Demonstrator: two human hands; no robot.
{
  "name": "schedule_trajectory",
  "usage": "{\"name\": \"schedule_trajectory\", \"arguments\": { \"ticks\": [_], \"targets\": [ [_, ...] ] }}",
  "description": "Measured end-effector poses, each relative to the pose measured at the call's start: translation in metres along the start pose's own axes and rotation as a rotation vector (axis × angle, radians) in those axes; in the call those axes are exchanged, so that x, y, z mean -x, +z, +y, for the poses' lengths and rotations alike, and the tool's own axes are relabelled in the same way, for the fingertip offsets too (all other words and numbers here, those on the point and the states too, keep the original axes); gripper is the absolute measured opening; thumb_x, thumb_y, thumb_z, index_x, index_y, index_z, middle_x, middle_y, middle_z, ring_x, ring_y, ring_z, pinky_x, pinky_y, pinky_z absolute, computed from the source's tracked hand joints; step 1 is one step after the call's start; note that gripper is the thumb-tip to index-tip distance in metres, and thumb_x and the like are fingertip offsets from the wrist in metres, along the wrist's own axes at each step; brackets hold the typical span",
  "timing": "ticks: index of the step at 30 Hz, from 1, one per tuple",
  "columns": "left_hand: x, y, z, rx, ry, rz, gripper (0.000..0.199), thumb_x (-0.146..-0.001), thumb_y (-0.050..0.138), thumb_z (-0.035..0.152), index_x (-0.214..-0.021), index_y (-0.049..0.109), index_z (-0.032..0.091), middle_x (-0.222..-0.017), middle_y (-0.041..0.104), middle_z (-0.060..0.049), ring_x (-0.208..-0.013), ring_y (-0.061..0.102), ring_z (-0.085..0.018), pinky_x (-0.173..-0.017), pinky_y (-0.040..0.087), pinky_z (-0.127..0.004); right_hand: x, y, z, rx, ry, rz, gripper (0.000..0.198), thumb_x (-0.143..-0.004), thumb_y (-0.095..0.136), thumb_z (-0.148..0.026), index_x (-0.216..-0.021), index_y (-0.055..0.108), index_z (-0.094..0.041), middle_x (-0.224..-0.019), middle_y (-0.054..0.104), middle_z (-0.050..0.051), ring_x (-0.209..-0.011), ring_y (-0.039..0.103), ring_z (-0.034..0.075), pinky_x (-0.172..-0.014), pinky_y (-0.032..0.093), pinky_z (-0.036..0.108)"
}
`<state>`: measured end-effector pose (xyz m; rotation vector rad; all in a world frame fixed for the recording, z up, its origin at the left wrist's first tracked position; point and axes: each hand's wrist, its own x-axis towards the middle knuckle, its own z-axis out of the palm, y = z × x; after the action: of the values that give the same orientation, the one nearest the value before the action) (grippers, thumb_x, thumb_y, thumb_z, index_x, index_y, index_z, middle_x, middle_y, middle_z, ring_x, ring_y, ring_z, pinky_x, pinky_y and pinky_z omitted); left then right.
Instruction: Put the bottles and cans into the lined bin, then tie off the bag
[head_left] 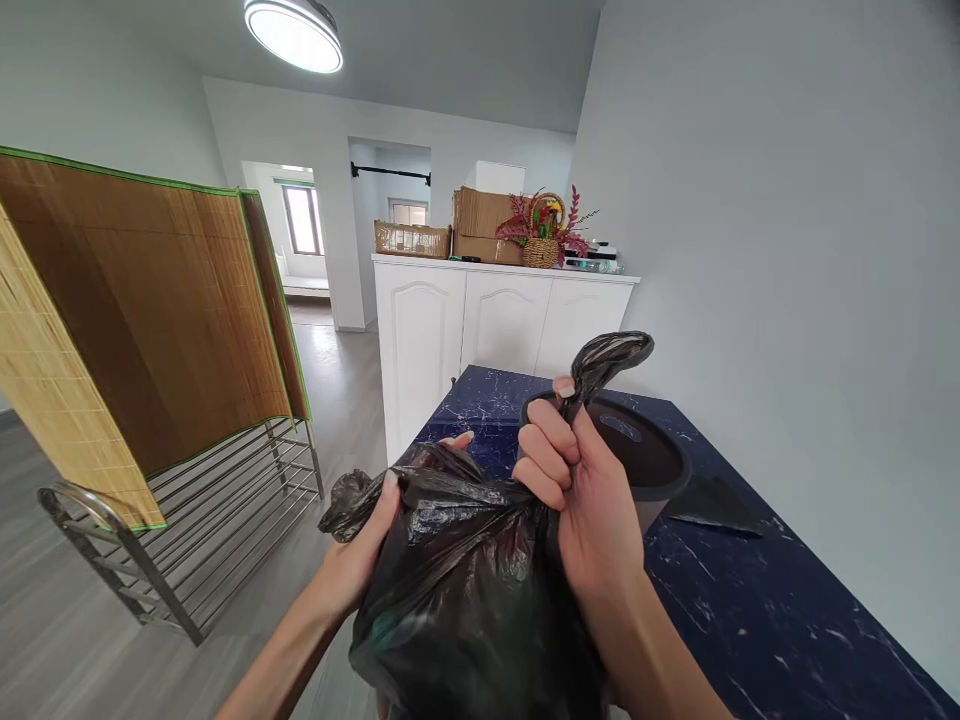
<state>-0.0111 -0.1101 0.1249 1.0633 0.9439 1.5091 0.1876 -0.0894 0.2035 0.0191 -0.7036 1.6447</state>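
A filled black plastic garbage bag point(465, 590) hangs in front of me, its top gathered and stretched between both hands. My right hand point(577, 480) is closed round one twisted corner, and a loop of plastic sticks up above the fist. With thumb and fingers, my left hand point(382, 520) pinches the opposite corner, whose bunched end pokes out to the left. Reddish and greenish shapes show faintly through the plastic; the contents cannot be made out. Behind my right hand a dark-rimmed trash can point(637, 445) stands on the blue marbled tabletop point(720, 610), partly hidden.
A flat black plastic piece point(716, 505) lies right of the can. A metal rack point(225, 520) draped with a bamboo mat point(165, 320) stands left. Beyond the table, a white cabinet point(427, 330) carries cardboard boxes point(487, 220) and a flower basket point(541, 250). A wall rises on the right.
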Motion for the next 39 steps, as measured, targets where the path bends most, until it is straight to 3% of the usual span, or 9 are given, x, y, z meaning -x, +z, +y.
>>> {"name": "schedule_trajectory", "arguments": {
  "ticks": [6,10,13,15,18,24,29,34,39],
  "targets": [
    [0.009,0.020,0.022,0.345,0.061,0.068,0.040,-0.095,0.073,0.058,-0.122,0.071,0.029,-0.136,0.076,-0.006,-0.140,0.062,-0.034,-0.118,0.050,-0.051,0.007,-0.012,-0.004,0.096,0.017,0.050,0.016,-0.097,0.078,-0.032,-0.095,0.064,-0.024,-0.068,0.019,-0.011,-0.053,0.005,0.009,-0.039,0.020,0.014],
    [0.008,0.031,0.044,0.393,0.136,0.049,0.028,-0.097,0.075,0.048,-0.089,0.064,0.024,-0.074,0.074,0.001,-0.098,0.078,-0.026,-0.110,0.057,-0.048,0.008,-0.011,-0.002,0.236,0.017,0.040,0.020,-0.097,0.077,-0.039,-0.093,0.065,-0.024,-0.068,0.023,-0.010,-0.052,0.009,0.008,-0.040,0.018,0.016],
    [0.000,0.037,0.058,0.347,0.183,-0.077,0.034,-0.100,0.073,0.042,-0.078,0.057,0.022,-0.049,0.041,0.009,-0.052,0.058,-0.013,-0.089,0.065,-0.038,0.005,-0.005,0.001,0.330,0.032,0.038,0.025,-0.096,0.077,-0.044,-0.094,0.065,-0.023,-0.069,0.027,-0.010,-0.051,0.012,0.006,-0.041,0.016,0.017],
    [-0.008,0.041,0.065,0.273,0.176,-0.154,0.038,-0.099,0.074,0.043,-0.075,0.055,0.021,-0.050,0.031,0.011,-0.042,0.037,-0.008,-0.061,0.062,-0.028,0.003,-0.003,0.002,0.381,0.065,0.032,0.028,-0.097,0.075,-0.047,-0.093,0.064,-0.022,-0.070,0.028,-0.010,-0.051,0.014,0.006,-0.042,0.017,0.018],
    [-0.019,0.048,0.073,0.113,0.170,-0.193,0.042,-0.095,0.078,0.048,-0.073,0.055,0.020,-0.058,0.026,0.009,-0.045,0.023,-0.007,-0.039,0.042,-0.019,0.000,-0.001,0.003,0.428,0.141,0.006,0.027,-0.098,0.070,-0.049,-0.096,0.064,-0.022,-0.072,0.027,-0.009,-0.054,0.018,0.006,-0.045,0.019,0.018],
    [-0.031,0.056,0.084,-0.192,0.071,-0.233,0.050,-0.094,0.074,0.056,-0.067,0.052,0.020,-0.064,0.027,0.006,-0.052,0.026,-0.010,-0.042,0.029,-0.019,-0.009,0.000,0.002,0.608,0.176,-0.076,0.034,-0.098,0.066,-0.053,-0.086,0.062,-0.021,-0.070,0.032,-0.008,-0.053,0.024,0.007,-0.041,0.025,0.017],
    [-0.043,0.052,0.101,-0.360,0.083,-0.329,0.047,-0.096,0.073,0.051,-0.063,0.057,0.021,-0.061,0.042,0.002,-0.055,0.040,-0.014,-0.053,0.045,-0.023,-0.024,0.004,0.001,0.558,0.115,-0.070,0.031,-0.092,0.074,-0.050,-0.088,0.065,-0.020,-0.067,0.035,-0.009,-0.051,0.028,0.007,-0.041,0.032,0.018],
    [-0.051,0.047,0.119,-0.389,0.229,-0.153,0.010,-0.092,0.080,0.021,-0.084,0.075,0.020,-0.083,0.067,-0.003,-0.083,0.061,-0.019,-0.077,0.052,-0.021,-0.036,0.002,0.003,0.607,0.193,0.063,0.019,-0.090,0.069,-0.036,-0.099,0.063,-0.020,-0.069,0.033,-0.010,-0.054,0.026,0.007,-0.040,0.018,0.016],
    [-0.053,0.045,0.125,-0.297,0.157,-0.213,0.033,-0.080,0.084,0.003,-0.107,0.075,0.021,-0.102,0.071,-0.006,-0.098,0.069,-0.023,-0.087,0.056,-0.026,-0.036,0.001,0.013,0.934,0.273,-0.193,0.037,-0.073,0.087,-0.023,-0.103,0.065,-0.024,-0.079,0.058,-0.006,-0.066,0.054,0.012,-0.055,0.046,0.022]
  ]
}}
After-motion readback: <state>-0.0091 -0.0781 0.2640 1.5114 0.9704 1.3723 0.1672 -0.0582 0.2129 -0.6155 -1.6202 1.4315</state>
